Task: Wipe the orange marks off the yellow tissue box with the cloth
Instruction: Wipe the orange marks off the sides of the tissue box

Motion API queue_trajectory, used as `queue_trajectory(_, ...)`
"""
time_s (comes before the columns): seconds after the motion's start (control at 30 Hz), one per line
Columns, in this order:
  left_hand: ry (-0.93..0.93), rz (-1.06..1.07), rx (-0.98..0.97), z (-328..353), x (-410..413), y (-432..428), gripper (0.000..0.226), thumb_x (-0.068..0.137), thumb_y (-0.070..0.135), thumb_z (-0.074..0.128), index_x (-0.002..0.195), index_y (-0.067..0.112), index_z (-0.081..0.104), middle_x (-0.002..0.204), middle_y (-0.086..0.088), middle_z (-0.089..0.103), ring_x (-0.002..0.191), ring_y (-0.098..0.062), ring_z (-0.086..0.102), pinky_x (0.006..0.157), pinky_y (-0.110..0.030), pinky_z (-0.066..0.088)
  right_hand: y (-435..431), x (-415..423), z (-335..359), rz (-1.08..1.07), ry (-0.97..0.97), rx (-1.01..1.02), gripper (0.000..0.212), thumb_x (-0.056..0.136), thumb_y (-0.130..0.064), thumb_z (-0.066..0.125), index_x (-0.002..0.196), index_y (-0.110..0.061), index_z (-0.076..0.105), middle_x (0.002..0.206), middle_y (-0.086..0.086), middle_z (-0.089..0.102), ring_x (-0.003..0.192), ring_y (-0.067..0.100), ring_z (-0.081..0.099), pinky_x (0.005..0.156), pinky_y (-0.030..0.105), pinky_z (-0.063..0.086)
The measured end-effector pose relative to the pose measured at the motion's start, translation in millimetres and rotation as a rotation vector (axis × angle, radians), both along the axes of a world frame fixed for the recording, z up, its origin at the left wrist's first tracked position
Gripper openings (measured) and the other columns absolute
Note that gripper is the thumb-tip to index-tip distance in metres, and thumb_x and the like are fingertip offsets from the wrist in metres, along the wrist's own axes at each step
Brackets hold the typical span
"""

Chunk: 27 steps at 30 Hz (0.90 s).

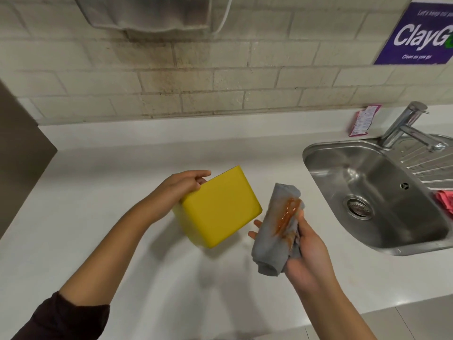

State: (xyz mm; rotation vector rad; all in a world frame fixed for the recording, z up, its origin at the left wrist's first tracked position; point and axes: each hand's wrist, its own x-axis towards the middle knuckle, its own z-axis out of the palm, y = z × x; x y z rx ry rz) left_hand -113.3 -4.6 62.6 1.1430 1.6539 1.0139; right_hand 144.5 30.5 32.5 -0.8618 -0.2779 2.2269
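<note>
My left hand grips the yellow tissue box by its far left edge and holds it tilted above the white counter. The box faces turned toward me look plain yellow, with no orange marks showing. Just to the right of the box, my right hand holds a folded grey cloth upright. An orange-brown smear runs down the upper part of the cloth. Cloth and box are a small gap apart.
A steel sink with a tap is set into the counter at the right, with a pink cloth on its drainer. A pink packet leans on the tiled wall. A dispenser hangs above.
</note>
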Motion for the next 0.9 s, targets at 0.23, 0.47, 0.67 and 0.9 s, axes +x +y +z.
queue_trajectory(0.23,0.221,-0.100,-0.179,27.7,17.5,18.3,0.026,0.078,0.066,0.046,0.100,0.054,0.053,0.116,0.012,0.054,0.098,-0.008,0.052,0.081,-0.030,0.037,3.3,-8.6,-0.3,-0.044,0.157,0.014,0.044,0.095,-0.038,0.037,0.116,-0.008,0.062,0.117,0.019,0.065,0.109,0.035,0.060,0.085,0.058,0.047)
queue_trajectory(0.47,0.466,-0.097,-0.220,32.0,26.9,26.2,0.072,0.073,0.077,0.020,0.131,0.042,0.044,0.139,0.001,0.050,0.107,-0.019,0.050,0.082,-0.032,0.033,-0.6,-12.9,2.4,0.015,0.108,0.042,0.050,0.081,-0.044,0.050,0.118,-0.013,0.061,0.122,0.016,0.064,0.111,0.035,0.060,0.085,0.056,0.051)
queue_trajectory(0.67,0.138,-0.126,-0.049,21.4,5.8,1.4,0.034,0.076,0.065,0.034,0.109,0.070,0.041,0.125,0.021,0.053,0.104,-0.002,0.055,0.078,-0.017,0.042,-5.0,-6.0,5.5,0.085,0.149,0.012,0.048,0.079,-0.044,0.051,0.116,-0.016,0.062,0.115,0.015,0.067,0.098,0.036,0.067,0.081,0.060,0.050)
queue_trajectory(0.9,-0.058,-0.080,0.010,-10.4,-11.7,-25.4,0.032,0.082,0.050,0.041,0.112,0.052,0.053,0.110,0.036,0.057,0.099,0.012,0.054,0.085,-0.023,0.040,-18.2,-22.2,2.5,0.136,0.162,-0.054,0.052,0.083,-0.041,0.047,0.129,-0.018,0.054,0.125,0.014,0.062,0.120,0.031,0.054,0.096,0.058,0.040)
